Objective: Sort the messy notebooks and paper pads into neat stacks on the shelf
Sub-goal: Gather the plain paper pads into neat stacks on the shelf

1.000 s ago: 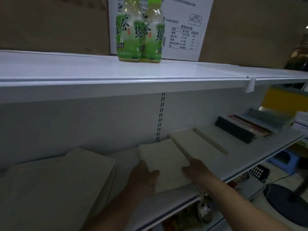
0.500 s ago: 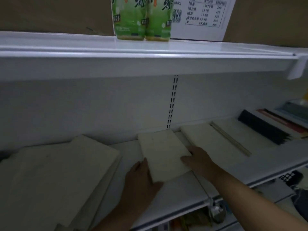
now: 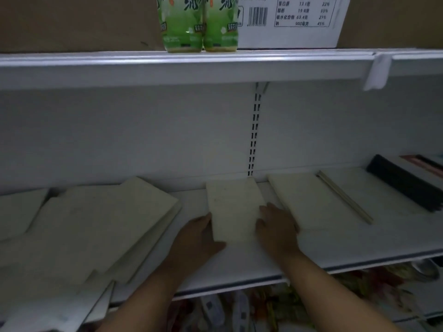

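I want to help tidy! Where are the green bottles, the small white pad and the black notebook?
Green plastic drink bottles (image 3: 182, 32): head view, left bottle's label.
Small white paper pad (image 3: 232, 204): head view, cover's middle.
Black rectangular notebook (image 3: 402, 185): head view, cover's middle.

Single head cam, wide-angle, is looking forward and down into the lower shelf from close range; left hand and right hand are sitting mid-frame, upper shelf is crossing the top, bottles are getting cropped above.
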{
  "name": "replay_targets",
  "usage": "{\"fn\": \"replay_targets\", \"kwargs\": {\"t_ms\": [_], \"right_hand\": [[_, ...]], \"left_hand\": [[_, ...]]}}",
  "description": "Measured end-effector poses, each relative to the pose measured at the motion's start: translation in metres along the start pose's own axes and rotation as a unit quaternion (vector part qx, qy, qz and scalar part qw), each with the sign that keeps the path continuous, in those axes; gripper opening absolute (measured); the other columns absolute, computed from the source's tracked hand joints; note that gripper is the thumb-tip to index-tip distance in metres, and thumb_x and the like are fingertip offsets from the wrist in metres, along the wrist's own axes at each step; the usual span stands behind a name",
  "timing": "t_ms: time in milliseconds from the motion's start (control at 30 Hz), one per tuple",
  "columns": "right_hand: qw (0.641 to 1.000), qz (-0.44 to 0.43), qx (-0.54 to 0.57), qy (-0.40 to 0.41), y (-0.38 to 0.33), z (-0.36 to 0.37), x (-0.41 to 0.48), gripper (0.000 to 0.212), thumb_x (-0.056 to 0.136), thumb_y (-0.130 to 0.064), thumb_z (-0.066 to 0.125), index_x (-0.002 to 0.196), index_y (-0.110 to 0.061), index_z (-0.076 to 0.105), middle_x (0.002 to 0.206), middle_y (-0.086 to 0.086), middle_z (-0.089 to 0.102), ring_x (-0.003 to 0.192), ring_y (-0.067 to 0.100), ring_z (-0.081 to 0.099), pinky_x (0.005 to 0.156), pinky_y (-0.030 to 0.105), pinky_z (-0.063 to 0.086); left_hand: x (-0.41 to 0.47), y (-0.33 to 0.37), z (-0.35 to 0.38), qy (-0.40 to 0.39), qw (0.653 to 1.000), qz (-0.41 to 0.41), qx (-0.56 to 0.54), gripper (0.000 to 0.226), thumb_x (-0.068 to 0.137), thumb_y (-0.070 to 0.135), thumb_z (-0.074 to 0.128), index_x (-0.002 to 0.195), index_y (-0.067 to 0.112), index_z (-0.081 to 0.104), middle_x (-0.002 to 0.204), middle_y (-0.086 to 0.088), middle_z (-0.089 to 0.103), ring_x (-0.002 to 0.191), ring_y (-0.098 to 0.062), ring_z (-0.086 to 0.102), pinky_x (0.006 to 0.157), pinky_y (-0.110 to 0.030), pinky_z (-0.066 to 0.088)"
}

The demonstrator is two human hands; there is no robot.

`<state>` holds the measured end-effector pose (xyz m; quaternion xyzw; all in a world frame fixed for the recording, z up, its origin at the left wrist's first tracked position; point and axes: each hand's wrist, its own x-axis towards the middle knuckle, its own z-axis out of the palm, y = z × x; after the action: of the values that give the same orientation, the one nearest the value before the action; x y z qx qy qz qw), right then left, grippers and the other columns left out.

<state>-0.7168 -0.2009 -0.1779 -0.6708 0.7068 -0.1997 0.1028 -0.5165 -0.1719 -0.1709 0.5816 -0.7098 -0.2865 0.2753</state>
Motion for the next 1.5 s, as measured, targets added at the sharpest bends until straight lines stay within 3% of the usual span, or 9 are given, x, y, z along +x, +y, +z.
{"fn": "replay_targets", "kwargs": {"t_ms": [200, 533, 667, 767, 900, 1067, 1167, 1267, 1500], "right_hand": [[0.996, -0.07, -0.04, 0.045, 0.012, 0.006, 0.004, 0.052, 0.076, -0.033, 0.028, 0.088, -0.006, 0.071, 0.097, 0.018, 0.068, 0.093, 0.034, 0.064, 0.084, 0.041, 0.051], [0.984, -0.068, -0.121, 0.112, -0.003, -0.003, -0.012, 0.022, 0.073, -0.014, 0.057, 0.055, -0.012, 0.069, 0.066, 0.012, 0.063, 0.058, 0.033, 0.056, 0.056, 0.035, 0.05], [0.982, -0.086, -0.123, 0.116, -0.01, 0.0, -0.013, 0.041, 0.081, -0.018, 0.039, 0.06, -0.01, 0.072, 0.066, 0.012, 0.065, 0.057, 0.034, 0.058, 0.057, 0.039, 0.053], [0.99, -0.046, -0.03, 0.131, -0.052, -0.002, -0.03, 0.019, 0.089, -0.009, 0.058, 0.083, -0.008, 0.076, 0.09, 0.013, 0.067, 0.077, 0.034, 0.062, 0.068, 0.033, 0.049], [0.988, -0.082, 0.113, -0.065, -0.147, 0.022, -0.059, 0.019, 0.093, -0.025, 0.055, 0.082, -0.024, 0.07, 0.089, -0.004, 0.067, 0.082, 0.015, 0.063, 0.068, 0.024, 0.041], [0.968, -0.081, 0.17, -0.165, -0.207, 0.052, -0.071, 0.028, 0.096, -0.024, 0.046, 0.118, -0.029, 0.063, 0.11, -0.016, 0.055, 0.111, 0.009, 0.058, 0.087, 0.014, 0.04], [0.968, -0.028, 0.214, -0.128, -0.216, 0.055, -0.07, 0.024, 0.094, -0.016, 0.047, 0.109, -0.027, 0.061, 0.106, -0.006, 0.065, 0.093, 0.014, 0.063, 0.073, 0.018, 0.046], [0.975, 0.016, 0.2, -0.098, -0.226, 0.056, -0.062, 0.013, 0.094, -0.019, 0.049, 0.105, -0.018, 0.056, 0.105, 0.003, 0.063, 0.089, 0.018, 0.058, 0.071, 0.025, 0.04], [0.94, 0.149, 0.28, -0.123, -0.26, 0.068, -0.058, 0.104, 0.072, -0.05, 0.074, 0.147, -0.004, 0.019, 0.147, 0.013, 0.037, 0.13, 0.03, 0.044, 0.102, 0.036, 0.043]], "left_hand": [[-0.011, 0.014, -0.002, 0.01, 0.999, -0.04, 0.021, 0.057, 0.07, 0.045, 0.069, 0.122, 0.026, 0.057, 0.124, 0.006, 0.062, 0.113, -0.013, 0.058, 0.095, -0.038, 0.05], [-0.038, -0.016, -0.111, 0.041, 0.978, -0.051, 0.199, 0.046, 0.09, 0.037, 0.056, 0.135, 0.029, 0.048, 0.144, 0.001, 0.04, 0.133, -0.014, 0.037, 0.105, -0.017, 0.025], [-0.052, -0.07, -0.182, 0.039, 0.938, -0.159, 0.304, 0.063, 0.088, 0.054, 0.044, 0.14, 0.019, 0.039, 0.147, -0.005, 0.036, 0.136, -0.022, 0.03, 0.109, -0.027, 0.025], [-0.061, -0.09, -0.202, 0.006, 0.93, -0.18, 0.319, 0.079, 0.083, 0.068, 0.04, 0.141, 0.014, 0.035, 0.144, -0.008, 0.038, 0.133, -0.024, 0.033, 0.106, -0.03, 0.029], [-0.054, -0.084, -0.208, 0.03, 0.93, -0.151, 0.333, 0.082, 0.079, 0.057, 0.062, 0.14, 0.01, 0.034, 0.141, -0.012, 0.039, 0.133, -0.027, 0.034, 0.107, -0.032, 0.031], [-0.048, -0.075, -0.234, -0.033, 0.976, -0.208, 0.061, 0.064, 0.08, 0.026, 0.073, 0.132, 0.003, 0.042, 0.131, -0.012, 0.049, 0.114, -0.025, 0.053, 0.091, -0.034, 0.048], [-0.065, -0.082, -0.249, -0.068, 0.952, -0.23, -0.192, 0.047, 0.086, 0.006, 0.065, 0.13, 0.003, 0.048, 0.11, -0.008, 0.058, 0.09, -0.02, 0.058, 0.084, -0.035, 0.05], [-0.085, -0.105, -0.264, 0.002, 0.942, -0.186, -0.278, 0.054, 0.079, -0.002, 0.068, 0.13, 0.004, 0.05, 0.12, -0.015, 0.06, 0.1, -0.029, 0.06, 0.093, -0.042, 0.048], [-0.134, -0.157, -0.303, 0.128, 0.865, -0.118, -0.47, 0.054, 0.078, -0.01, 0.061, 0.123, 0.018, 0.053, 0.106, -0.01, 0.068, 0.088, -0.027, 0.067, 0.067, -0.037, 0.058]]}}
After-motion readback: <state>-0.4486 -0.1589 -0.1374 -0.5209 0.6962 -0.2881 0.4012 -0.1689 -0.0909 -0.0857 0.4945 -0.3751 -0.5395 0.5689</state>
